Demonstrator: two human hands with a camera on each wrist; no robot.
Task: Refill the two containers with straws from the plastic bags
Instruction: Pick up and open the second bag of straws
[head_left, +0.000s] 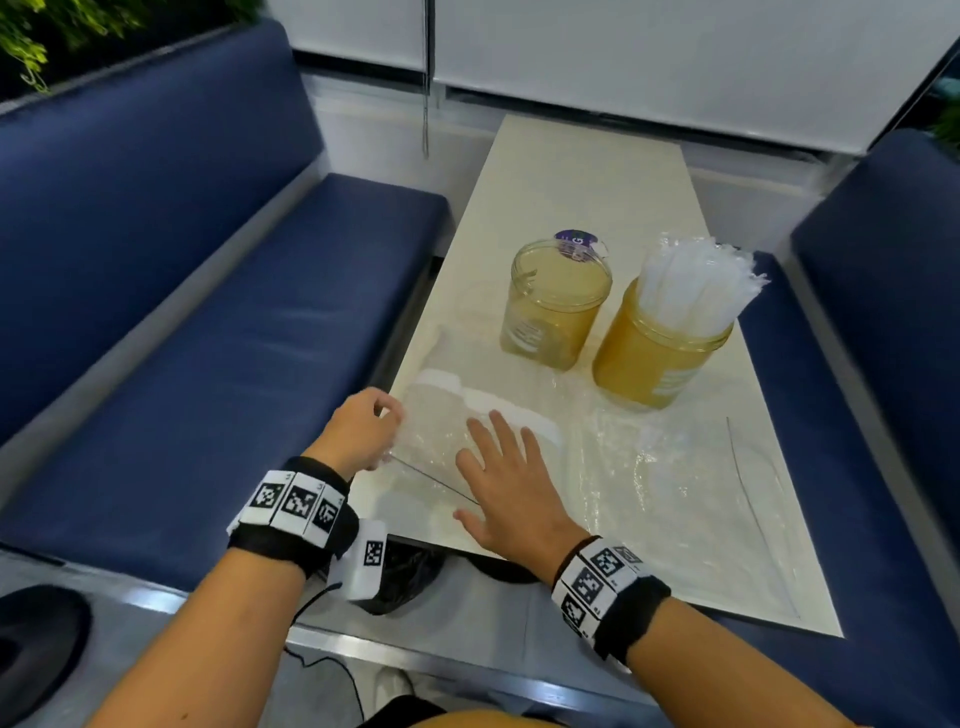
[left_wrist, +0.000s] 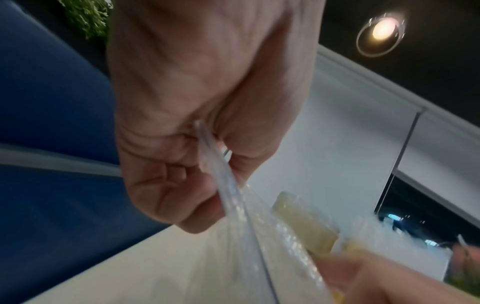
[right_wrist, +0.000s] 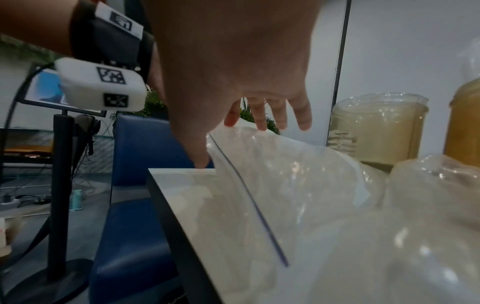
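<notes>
Two amber jars stand mid-table: the left jar is empty, the right jar holds a bundle of white wrapped straws. A clear zip bag of straws lies near the table's left front corner. My left hand pinches that bag's zip edge and lifts it. My right hand hovers with straight, spread fingers over the bag. A second clear bag lies flat to the right, in front of the jars.
A purple-labelled lid lies behind the empty jar. The narrow cream table has blue benches on both sides. A black stand rises beyond the table's corner in the right wrist view.
</notes>
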